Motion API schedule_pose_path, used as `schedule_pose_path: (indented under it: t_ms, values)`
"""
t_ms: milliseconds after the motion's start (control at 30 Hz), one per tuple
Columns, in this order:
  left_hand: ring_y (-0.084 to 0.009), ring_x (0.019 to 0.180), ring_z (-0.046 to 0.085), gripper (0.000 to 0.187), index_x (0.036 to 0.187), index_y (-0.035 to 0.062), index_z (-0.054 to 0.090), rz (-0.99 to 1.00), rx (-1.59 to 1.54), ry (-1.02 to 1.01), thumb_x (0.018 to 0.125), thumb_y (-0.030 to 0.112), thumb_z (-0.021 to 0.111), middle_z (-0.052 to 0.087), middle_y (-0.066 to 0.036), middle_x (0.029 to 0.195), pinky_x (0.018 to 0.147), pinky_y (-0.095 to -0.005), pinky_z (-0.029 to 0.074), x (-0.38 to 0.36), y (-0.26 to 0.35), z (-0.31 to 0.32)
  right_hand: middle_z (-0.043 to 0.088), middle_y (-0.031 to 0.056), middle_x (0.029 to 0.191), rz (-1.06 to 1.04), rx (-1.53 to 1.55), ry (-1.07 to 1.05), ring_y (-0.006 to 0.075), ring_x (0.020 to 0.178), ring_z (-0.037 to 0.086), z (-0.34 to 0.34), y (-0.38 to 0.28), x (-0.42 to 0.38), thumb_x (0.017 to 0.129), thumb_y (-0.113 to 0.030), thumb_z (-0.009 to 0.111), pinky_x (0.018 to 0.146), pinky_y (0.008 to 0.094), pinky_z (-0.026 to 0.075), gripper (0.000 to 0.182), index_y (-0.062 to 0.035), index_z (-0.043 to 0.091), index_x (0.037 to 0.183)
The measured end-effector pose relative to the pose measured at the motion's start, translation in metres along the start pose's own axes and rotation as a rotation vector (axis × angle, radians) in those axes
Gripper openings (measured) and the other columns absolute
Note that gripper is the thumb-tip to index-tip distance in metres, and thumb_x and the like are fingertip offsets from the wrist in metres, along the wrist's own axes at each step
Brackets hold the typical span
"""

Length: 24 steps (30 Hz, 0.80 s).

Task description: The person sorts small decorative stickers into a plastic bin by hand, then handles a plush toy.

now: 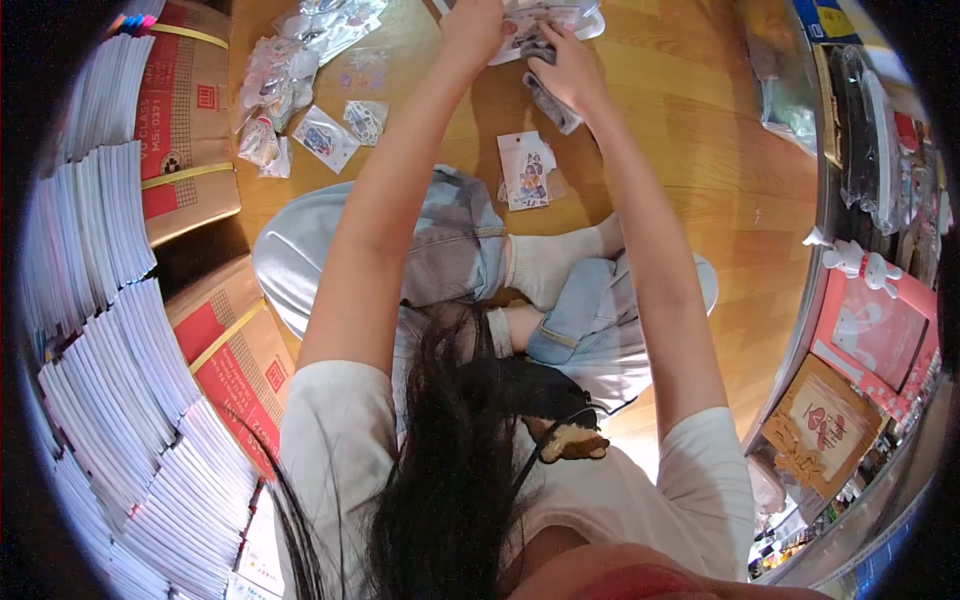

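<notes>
At the top edge my left hand (474, 35) is curled at the near side of a white tray (592, 25), its fingers partly cut off by the frame; it seems to grip the tray's rim. My right hand (572, 75) is closed around a crumpled grey cloth (552, 100), part of which hangs below the fingers. Its fingertips reach over the tray, where clear plastic shows. Below the right hand, a sticker pack (525, 172) with printed figures lies on the wooden floor, on top of other small pieces.
Left of my arms lie a heap of clear sticker packets (280, 85) and single packs (326, 138). Stacked booklets (105, 215) and cardboard boxes (190, 110) line the left. At right, a shelf holds a pink frame (830, 310) and a brown frame (790, 450). My crossed legs (400, 230) are below.
</notes>
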State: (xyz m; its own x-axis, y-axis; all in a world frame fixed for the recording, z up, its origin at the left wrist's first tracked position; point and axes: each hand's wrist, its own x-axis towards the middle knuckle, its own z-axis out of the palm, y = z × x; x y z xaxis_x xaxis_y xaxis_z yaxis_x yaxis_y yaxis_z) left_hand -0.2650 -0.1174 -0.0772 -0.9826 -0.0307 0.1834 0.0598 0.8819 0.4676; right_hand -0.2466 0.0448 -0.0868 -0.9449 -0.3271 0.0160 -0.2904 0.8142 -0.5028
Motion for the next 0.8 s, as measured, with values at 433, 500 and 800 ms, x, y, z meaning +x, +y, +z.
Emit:
schedule_pose_path:
  t_ms: [433,500,800]
  values:
    - [-0.0304,0.107,0.052,0.049,0.129,0.0122,0.046,0.299,-0.313,-0.128,0.088,0.038,0.054,0.052,-0.016,0.121,0.091,-0.0365,0.042,-0.066,-0.032,-0.087,0.051,0.0118,0.116,0.457,0.904,0.407,0.0218,0.106,0.049,-0.032,0.007,-0.227,0.081,-0.003,0.051,0.094,0.0321,0.037,0.044,-0.0016,0.045,0.124]
    - [-0.0288,0.107,0.052,0.043,0.127,0.0101,0.048,0.127,-0.475,-0.324,0.091,0.033,0.05,0.054,-0.016,0.12,0.091,-0.0358,0.042,-0.095,-0.041,-0.128,0.056,0.0131,0.11,0.451,0.802,0.425,0.0251,0.102,0.054,-0.034,0.007,-0.226,0.081,-0.007,0.053,0.091,0.033,0.039,0.034,-0.0016,0.053,0.115]
    - [-0.033,0.106,0.055,0.05,0.113,-0.0048,0.055,-0.256,-0.321,0.199,0.085,0.037,0.051,0.059,-0.022,0.11,0.09,-0.0393,0.042,-0.102,-0.238,-0.121,0.056,0.0152,0.102,0.236,0.291,0.291,0.0331,0.099,0.053,-0.021,-0.007,-0.225,0.074,-0.008,0.058,0.088,0.0376,0.04,0.031,-0.0019,0.057,0.104]
